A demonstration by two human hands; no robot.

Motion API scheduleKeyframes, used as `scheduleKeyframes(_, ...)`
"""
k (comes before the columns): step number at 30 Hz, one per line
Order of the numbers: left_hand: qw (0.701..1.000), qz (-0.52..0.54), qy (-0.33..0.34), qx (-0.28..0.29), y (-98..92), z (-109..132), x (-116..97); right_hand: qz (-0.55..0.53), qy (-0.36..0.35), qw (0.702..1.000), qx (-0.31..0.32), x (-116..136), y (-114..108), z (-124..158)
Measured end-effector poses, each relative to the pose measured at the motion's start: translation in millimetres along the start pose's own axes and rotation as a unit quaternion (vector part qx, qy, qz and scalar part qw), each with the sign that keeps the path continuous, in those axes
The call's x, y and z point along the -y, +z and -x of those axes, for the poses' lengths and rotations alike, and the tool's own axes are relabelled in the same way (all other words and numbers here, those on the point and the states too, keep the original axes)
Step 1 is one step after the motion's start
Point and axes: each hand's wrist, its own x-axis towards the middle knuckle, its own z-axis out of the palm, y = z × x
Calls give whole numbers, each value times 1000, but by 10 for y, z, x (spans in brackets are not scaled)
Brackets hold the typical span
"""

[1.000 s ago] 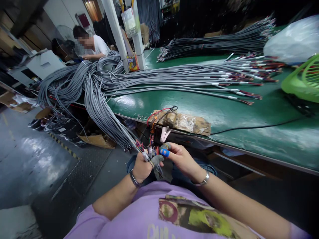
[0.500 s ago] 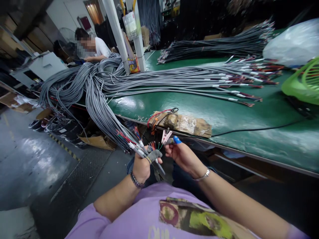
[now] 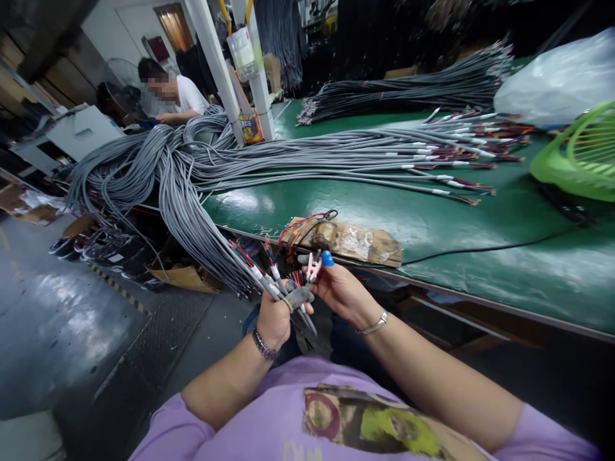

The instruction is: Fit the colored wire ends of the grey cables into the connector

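Note:
My left hand (image 3: 276, 317), a grey finger cover on its thumb, is closed around the ends of several grey cables (image 3: 270, 288). White bands and bare coloured wires show at those ends. A fan of thin orange-red wires (image 3: 296, 278) stands up just above that thumb. Close beside it, my right hand (image 3: 339, 288) pinches a pale pink clip (image 3: 313, 267) between a blue-capped thumb and a grey-covered finger. The clip's jaws are close to the wires; whether they grip one I cannot make out.
On the green bench (image 3: 432, 234), a taped wooden block (image 3: 353, 243) with red and black leads lies near the front edge. Long grey cables (image 3: 307, 150) stretch behind it. A green fan (image 3: 579, 153) and a plastic bag (image 3: 557, 80) stand right. A person (image 3: 185, 96) sits far left.
My right hand has moved left and closer to my left hand, and its fingers now surround the pink clip. The clip has tilted more upright. My left hand keeps its hold on the cables.

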Motion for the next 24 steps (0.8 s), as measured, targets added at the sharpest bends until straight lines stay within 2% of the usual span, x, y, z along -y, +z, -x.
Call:
scheduleKeyframes(7,1000,-24,-1,5,-10,-12,27,-43,-20,999,-28,-51,38,-47)
scheduleKeyframes(15,1000,-13,1,5,-32,48,-10,-66,27,997,-12,-10,10,4)
scheduleKeyframes(19,1000,-5,9,8,-73,117,-9,-55,52,997,8,40,-17,44)
scheduleKeyframes(24,999,-10,34,-7,-58,140,-2,-5,14,1000,14,38,-5,62)
